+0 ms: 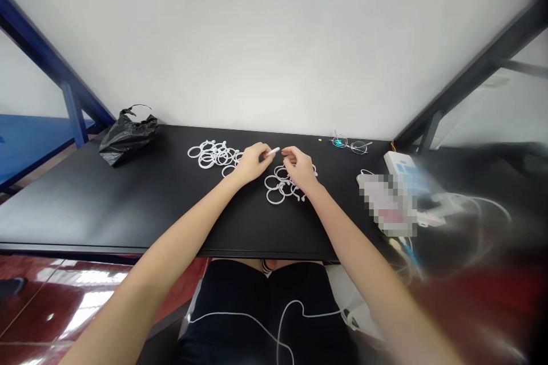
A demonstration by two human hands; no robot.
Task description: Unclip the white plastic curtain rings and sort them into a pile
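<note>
My left hand (252,162) is closed, with thumb and fingers pinching a short white rod-like piece (273,151); whether it is a ring seen edge-on I cannot tell. Just to its right, my right hand (298,166) has bent fingers held a little apart, and nothing shows between them. A pile of thin white rings with small knobs (206,161) lies on the black table (128,205) to the left of my left hand. Below my right hand lies a second group of white rings (275,197), partly hidden by that hand.
A crumpled black plastic bag (128,136) sits at the back left. Eyeglasses (358,147) lie at the back right. Farther right are a pixelated flat object (387,205), a white and blue box (405,168) and white cables (475,198). Another white cable (240,313) crosses my lap.
</note>
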